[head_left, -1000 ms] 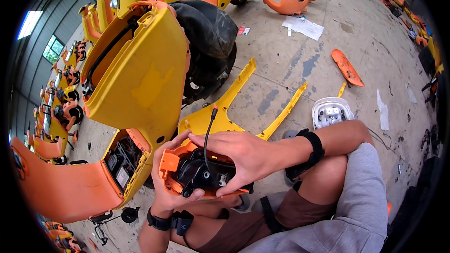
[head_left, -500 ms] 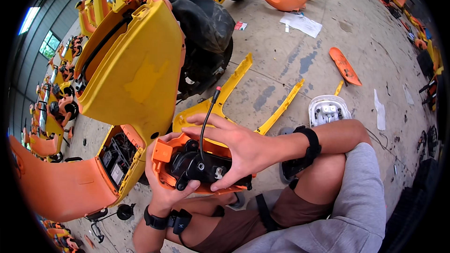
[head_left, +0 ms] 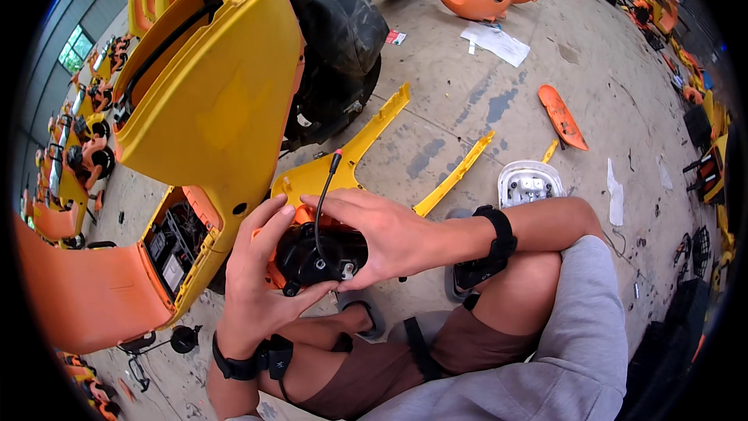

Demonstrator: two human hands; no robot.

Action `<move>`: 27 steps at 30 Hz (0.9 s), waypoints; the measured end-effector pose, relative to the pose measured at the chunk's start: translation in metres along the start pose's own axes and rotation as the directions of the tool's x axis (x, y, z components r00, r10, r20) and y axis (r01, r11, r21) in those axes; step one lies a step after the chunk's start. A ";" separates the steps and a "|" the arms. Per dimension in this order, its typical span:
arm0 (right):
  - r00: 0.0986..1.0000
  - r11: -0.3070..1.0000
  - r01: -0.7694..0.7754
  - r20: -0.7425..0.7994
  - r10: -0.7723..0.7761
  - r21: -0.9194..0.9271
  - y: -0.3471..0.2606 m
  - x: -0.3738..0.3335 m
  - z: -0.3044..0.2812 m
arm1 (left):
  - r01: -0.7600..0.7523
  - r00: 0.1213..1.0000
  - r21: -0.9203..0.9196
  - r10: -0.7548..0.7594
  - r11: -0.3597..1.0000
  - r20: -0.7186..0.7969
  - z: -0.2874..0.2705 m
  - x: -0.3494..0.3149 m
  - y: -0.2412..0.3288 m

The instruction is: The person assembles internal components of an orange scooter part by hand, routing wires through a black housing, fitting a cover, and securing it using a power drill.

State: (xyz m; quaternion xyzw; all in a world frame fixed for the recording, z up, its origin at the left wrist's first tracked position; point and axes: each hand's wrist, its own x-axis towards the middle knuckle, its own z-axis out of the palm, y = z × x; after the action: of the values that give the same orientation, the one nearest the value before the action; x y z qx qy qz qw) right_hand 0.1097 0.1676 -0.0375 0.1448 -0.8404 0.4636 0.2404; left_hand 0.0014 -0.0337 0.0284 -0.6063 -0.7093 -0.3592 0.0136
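My left hand and my right hand curl around a black rounded headlight unit, one from each side. Orange plastic of its shell shows between the fingers and behind the black body. Both thumbs lie along the near edge, their tips close together, while the fingers wrap over the far side. From the unit's middle rises a short black cable with a red-tipped connector. The far underside of the unit is hidden by my hands.
A yellow scooter body with an orange footboard stands at the left. A forked yellow panel lies just beyond my hands. Farther right on the concrete are a white lamp housing, an orange strip and paper sheets.
The headlight unit has tilted and shifted slightly left, so less of the orange shell shows. My left fingers have come up over its far edge, and both thumbs have drawn together.
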 end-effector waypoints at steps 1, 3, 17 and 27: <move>1.000 0.999 0.024 -0.005 -0.024 -0.035 -0.001 0.002 0.001 | 0.006 1.000 0.070 -0.005 0.998 -0.016 -0.002 -0.001 0.004; 0.997 0.992 0.070 -0.013 -0.072 -0.105 -0.003 0.006 0.001 | 0.019 0.999 0.207 -0.009 0.978 -0.047 -0.006 0.000 0.013; 0.969 0.987 -0.044 0.234 0.080 -0.156 0.004 -0.003 -0.004 | 0.163 0.974 0.272 -0.198 0.948 0.106 0.022 -0.004 -0.015; 0.956 0.972 0.075 0.292 -0.007 -0.221 -0.011 0.012 -0.039 | 0.284 0.947 0.174 -0.304 0.943 0.104 0.021 -0.005 -0.012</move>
State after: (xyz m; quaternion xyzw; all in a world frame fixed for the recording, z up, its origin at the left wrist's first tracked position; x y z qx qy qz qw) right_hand 0.1153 0.1943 -0.0057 0.1997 -0.9112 0.3322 0.1397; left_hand 0.0012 -0.0269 0.0052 -0.5124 -0.8174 -0.2603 -0.0387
